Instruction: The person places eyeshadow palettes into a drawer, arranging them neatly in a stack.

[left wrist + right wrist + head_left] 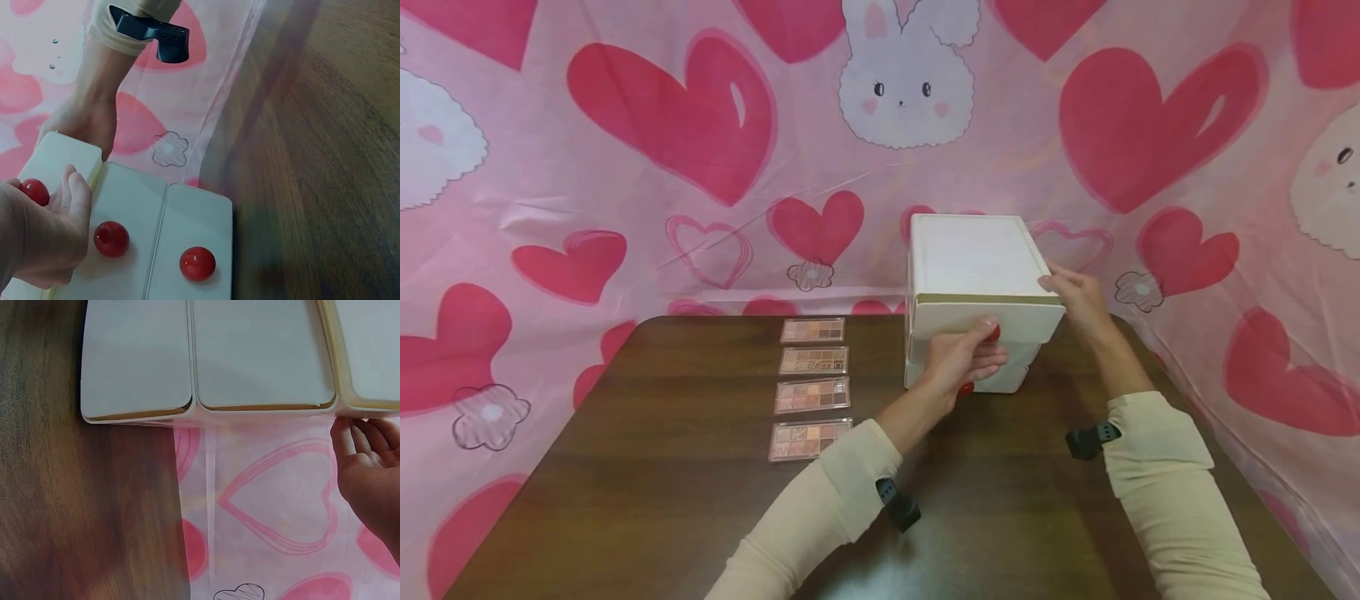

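Note:
A white box (958,258) of stacked drawers stands at the back right of the table, with red round knobs on its fronts. The top drawer (59,162) juts forward of the middle drawer (140,194) and bottom drawer (194,225). My left hand (958,358) pinches the top knob (34,192), thumb above and fingers below. At the upper right front corner, my right hand (1078,304) holds the box edge. Its thumb lies on the top rim, and in the right wrist view its fingers (362,434) touch the side wall.
Several eyeshadow palettes (812,394) lie in a column on the brown wooden table (647,467), left of the box. A pink cloth (865,183) with hearts and rabbits hangs behind the table and along its sides. Black wrist cameras (898,504) sit on both sleeves.

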A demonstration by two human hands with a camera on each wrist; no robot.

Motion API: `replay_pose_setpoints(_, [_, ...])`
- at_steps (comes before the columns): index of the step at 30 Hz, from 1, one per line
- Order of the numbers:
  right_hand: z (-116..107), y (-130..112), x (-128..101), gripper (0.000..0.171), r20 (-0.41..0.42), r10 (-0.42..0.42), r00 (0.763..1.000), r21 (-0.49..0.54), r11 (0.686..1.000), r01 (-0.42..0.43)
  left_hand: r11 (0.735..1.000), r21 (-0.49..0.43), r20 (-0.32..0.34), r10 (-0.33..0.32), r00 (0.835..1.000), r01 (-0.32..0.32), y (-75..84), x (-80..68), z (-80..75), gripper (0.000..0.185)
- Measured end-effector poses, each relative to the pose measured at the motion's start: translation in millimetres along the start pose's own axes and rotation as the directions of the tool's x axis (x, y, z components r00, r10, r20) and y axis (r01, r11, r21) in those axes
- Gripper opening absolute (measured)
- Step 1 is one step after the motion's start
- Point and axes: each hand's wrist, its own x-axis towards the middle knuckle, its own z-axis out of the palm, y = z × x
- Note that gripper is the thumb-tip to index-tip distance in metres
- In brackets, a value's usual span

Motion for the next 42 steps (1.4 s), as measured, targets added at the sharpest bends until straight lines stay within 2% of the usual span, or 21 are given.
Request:
replay_pose_setpoints(10, [-0.5,-0.3,-2.1,0.059,-0.003,-0.001,1.0,-0.007,1.0,0.001,1.0,0.013,-0.013,0.015,1.0,-0.015,-3.0,-7.7,0.7,0.041])
replay_pose_setpoints(17, [-0.8,-2.0,-1.5,0.059,-0.034,0.019,0.999,-0.1,0.995,-0.022,1.0,-0.029,-0.023,0.011,1.0,-0.012,-6.9,-16.4,3.6,0.037])
replay_pose_setpoints(21, [0.6,-3.5,-3.2,0.058,-0.042,0.013,0.999,-0.125,0.992,-0.018,0.999,-0.021,-0.018,0.024,1.0,-0.024,-9.9,-20.5,3.4,0.038])
replay_pose_setpoints(33, [2.3,-1.5,-1.6,0.059,-0.031,0.018,0.999,-0.122,0.992,-0.022,0.999,-0.01,-0.01,0.04,0.999,-0.04,-18.5,-34.9,2.0,0.041])
replay_pose_setpoints(42, [2.3,-1.4,-1.5,0.059,-0.03,0.028,0.999,-0.08,0.996,-0.031,0.999,-0.019,-0.004,0.041,0.999,-0.041,-21.1,-47.5,3.3,0.042])
